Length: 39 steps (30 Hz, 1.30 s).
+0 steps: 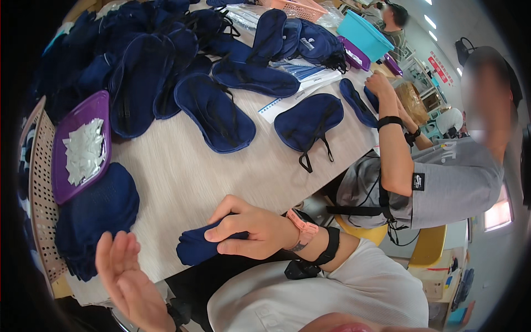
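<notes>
Left hand [124, 274]: nearest to cam, lower left, at the table's near edge. Open flat, fingers together & extended, palm turned inward; holds nothing.
Right hand [251, 229]: just beyond, centre. Fingers curled over, thumb beneath, closed on the folded navy cloth piece [196, 247]. Pink watch & black band on that wrist.
Cloth position: at the near edge of the pale table [182, 182], poking out leftward from the right fist.
Key relation: cloth's long axis runs roughly left-right, free end pointing toward the left hand. Right hand has it; left is near but apart from the free end, w/ a gap between.
Left side: stack of navy mesh pouches [97, 213] just beyond the left hand; behind it a purple tray [99, 110] w/ small white slips.
Mid table: navy eye masks [213, 113] spread flat, straps up; one separate mask [308, 123] nearer the right edge.
Far: big heap of the same masks, teal bin [362, 34].
Co-worker: seated at right, grey shirt; co-worker's hand [379, 84] on the far table edge by another mask.
</notes>
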Tool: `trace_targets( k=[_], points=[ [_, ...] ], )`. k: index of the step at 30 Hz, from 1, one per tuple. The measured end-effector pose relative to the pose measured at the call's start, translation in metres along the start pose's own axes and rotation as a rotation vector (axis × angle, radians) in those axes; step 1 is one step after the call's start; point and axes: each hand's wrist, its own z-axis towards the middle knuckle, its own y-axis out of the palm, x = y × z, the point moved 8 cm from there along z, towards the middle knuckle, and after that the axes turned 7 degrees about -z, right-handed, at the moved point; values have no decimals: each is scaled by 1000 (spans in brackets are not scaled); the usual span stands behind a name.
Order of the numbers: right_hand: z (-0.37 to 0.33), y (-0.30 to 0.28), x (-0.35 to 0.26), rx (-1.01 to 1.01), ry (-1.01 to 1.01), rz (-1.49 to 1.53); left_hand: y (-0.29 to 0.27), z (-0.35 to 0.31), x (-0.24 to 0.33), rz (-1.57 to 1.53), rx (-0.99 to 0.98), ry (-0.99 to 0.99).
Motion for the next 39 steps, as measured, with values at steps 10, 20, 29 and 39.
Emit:
trace_targets(
  k=[10,20,29,39],
  points=[
    [0,-3,2,-15,7,28,-53,0,71,200,287,506],
    [2,-4,6,-21,54,58,-10,17,29,341,3,138],
    [-2,-1,1,-95,43,190,57,-14,-54,-3,-255,-388],
    [-4,-5,6,2,-78,211,71,-19,-79,-254,-309,-558]
  ],
)
